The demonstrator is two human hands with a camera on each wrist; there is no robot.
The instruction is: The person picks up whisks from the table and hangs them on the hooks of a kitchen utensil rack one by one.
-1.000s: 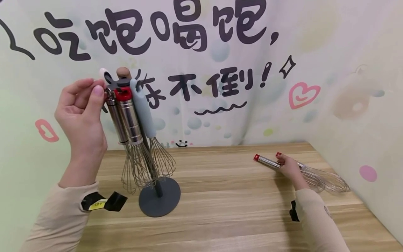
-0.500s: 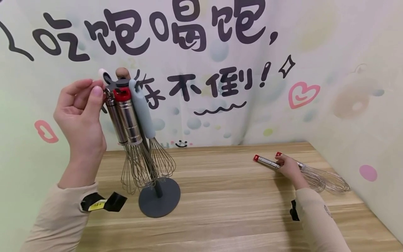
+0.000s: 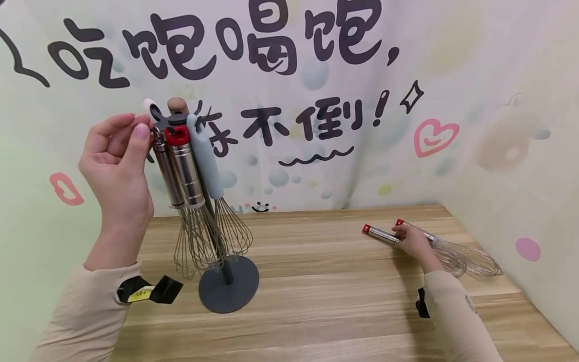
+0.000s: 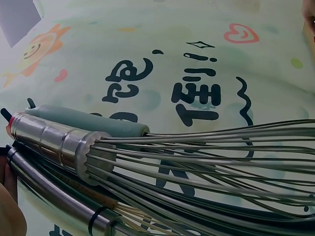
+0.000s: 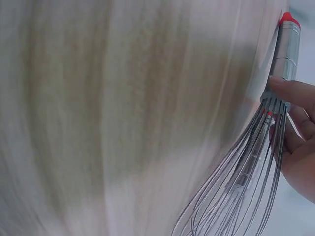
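Observation:
In the head view a dark grey whisk stand (image 3: pixel 228 290) stands at left. From its top hang a slim steel whisk (image 3: pixel 168 171), a red-ended steel whisk (image 3: pixel 187 176) and a pale blue-handled whisk (image 3: pixel 207 158). My left hand (image 3: pixel 119 156) pinches the left side of the stand's top, by the slim whisk's ring; the exact contact is hidden. At right my right hand (image 3: pixel 415 244) grips the nearer red-ended whisk (image 3: pixel 380 234) low on its handle, thumb on the steel in the right wrist view. A second red-ended whisk (image 3: pixel 429 236) lies just behind it.
A white handle end (image 3: pixel 148 104) and a wooden handle end (image 3: pixel 177 105) show at the back of the stand. The wooden table (image 3: pixel 316 301) meets a printed cloth wall (image 3: pixel 325 171) behind and another wall (image 3: pixel 511 166) at right.
My right hand and the nearer red-ended whisk have shifted slightly left and toward me. The left hand and the stand look unchanged.

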